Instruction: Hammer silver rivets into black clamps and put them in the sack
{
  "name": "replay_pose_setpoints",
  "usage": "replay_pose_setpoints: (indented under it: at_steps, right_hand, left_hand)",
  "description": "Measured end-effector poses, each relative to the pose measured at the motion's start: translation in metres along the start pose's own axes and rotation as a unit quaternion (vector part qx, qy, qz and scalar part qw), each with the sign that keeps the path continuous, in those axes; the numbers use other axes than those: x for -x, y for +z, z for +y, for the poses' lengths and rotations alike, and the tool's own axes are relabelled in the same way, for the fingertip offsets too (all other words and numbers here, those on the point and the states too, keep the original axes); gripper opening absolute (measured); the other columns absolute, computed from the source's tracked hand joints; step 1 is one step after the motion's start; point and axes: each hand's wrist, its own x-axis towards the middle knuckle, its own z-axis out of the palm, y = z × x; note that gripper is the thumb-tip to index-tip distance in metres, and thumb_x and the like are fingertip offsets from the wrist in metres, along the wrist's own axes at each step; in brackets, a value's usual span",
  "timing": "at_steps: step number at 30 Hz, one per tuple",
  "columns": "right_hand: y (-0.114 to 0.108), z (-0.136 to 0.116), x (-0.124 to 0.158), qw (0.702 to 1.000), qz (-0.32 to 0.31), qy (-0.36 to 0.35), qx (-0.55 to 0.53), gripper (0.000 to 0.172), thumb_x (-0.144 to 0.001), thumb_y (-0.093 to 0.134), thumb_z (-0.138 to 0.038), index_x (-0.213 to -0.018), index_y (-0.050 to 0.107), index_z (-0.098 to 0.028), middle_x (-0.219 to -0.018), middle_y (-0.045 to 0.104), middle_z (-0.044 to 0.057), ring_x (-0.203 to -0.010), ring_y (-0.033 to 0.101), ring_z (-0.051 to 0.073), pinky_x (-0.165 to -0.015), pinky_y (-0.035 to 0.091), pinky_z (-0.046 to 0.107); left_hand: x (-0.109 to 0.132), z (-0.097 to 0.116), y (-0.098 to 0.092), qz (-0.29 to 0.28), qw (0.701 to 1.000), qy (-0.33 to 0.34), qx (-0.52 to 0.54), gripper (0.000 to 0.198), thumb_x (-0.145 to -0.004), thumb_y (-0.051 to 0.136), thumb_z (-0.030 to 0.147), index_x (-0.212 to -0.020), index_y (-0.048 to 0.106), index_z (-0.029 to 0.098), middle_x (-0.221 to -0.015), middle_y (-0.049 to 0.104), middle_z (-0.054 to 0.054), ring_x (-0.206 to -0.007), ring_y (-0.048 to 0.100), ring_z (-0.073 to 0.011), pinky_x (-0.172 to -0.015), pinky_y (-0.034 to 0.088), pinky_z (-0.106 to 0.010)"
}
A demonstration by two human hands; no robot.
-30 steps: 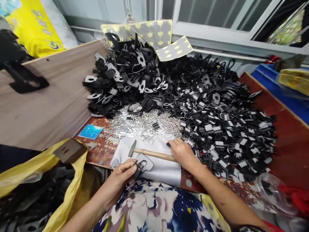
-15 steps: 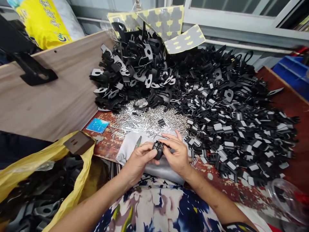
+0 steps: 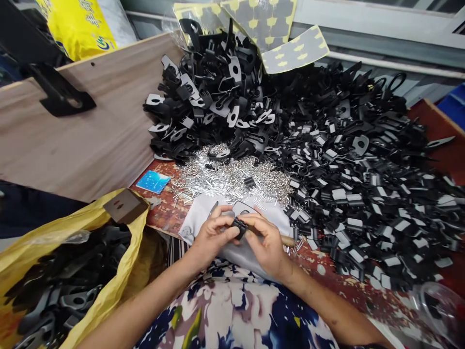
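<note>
Moved since a second ago: the right hand (image 3: 267, 242), which lay over the end of the hammer's handle, now meets the left hand (image 3: 216, 235); the left has lifted its piece to join it.

Item: black clip (image 3: 240, 227), one, at the centre of the dial, held between both hands. A flat plate, apparently part of it, shows past the fingers at 12 o'clock.

Hands: together, fingertips pinched about the clip, left at 9 o'clock, right at 3, both touching it. Whether a second small piece is between them, I cannot tell from here.

Step in hand, by my reading: fitting parts together by finger, ahead of any hammering. The next move seems to call for a steady left pinch and fine right fingertips keeping the pieces lined up.

Beneath: grey mat (image 3: 192, 218); on it the hammer, largely hidden, its head (image 3: 213, 208) at 10 o'clock, its handle (image 3: 288, 241) at 3.

Beyond: metal pins (image 3: 203, 182), loose heap, 11 to 1 o'clock. Small black pieces (image 3: 356, 194), large heap, 1 to 4. Larger black straps (image 3: 203, 97), tangled pile, 11 to 12. Blue card (image 3: 154, 182), one, 10. Yellow bag (image 3: 138, 242) of black parts, 8 to 9.
</note>
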Motion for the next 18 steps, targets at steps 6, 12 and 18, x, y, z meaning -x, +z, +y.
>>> replay_pose_setpoints:
  at_steps: [6, 12, 18]
  right_hand:
    - [-0.026, 0.013, -0.032, 0.985, -0.172, 0.032, 0.01, 0.036, -0.094, 0.054, -0.014, -0.117, 0.074, -0.032, -0.109, 0.078, 0.0, -0.099, 0.071, 0.018, -0.108, 0.047, 0.049]
    - [-0.05, 0.067, -0.087, 0.915, -0.135, -0.084, 0.372, 0.022, -0.095, 0.06, -0.012, -0.093, 0.078, -0.024, -0.09, 0.077, 0.004, -0.088, 0.063, 0.022, -0.104, 0.037, 0.048]
    - [-0.047, 0.077, -0.087, 0.923, -0.113, -0.079, 0.358, 0.02, -0.097, 0.06, -0.016, -0.084, 0.074, -0.019, -0.082, 0.072, 0.006, -0.084, 0.061, 0.021, -0.091, 0.043, 0.042]
  left_hand:
    - [0.005, 0.005, -0.013, 0.026, 0.997, 0.032, -0.069, 0.016, -0.083, 0.079, 0.036, -0.084, 0.08, 0.02, -0.149, 0.048, -0.011, -0.098, 0.062, -0.0235, -0.056, 0.055, -0.023]
    - [0.012, 0.002, -0.033, 0.072, 0.997, -0.005, -0.021, 0.019, -0.078, 0.083, 0.036, -0.081, 0.078, 0.018, -0.083, 0.064, -0.001, -0.063, 0.059, -0.0105, -0.062, 0.05, -0.021]
    - [0.01, -0.007, -0.03, 0.095, 0.992, -0.074, 0.043, 0.031, -0.068, 0.092, 0.039, -0.082, 0.076, 0.016, -0.082, 0.067, -0.001, -0.065, 0.067, -0.013, -0.064, 0.051, -0.021]
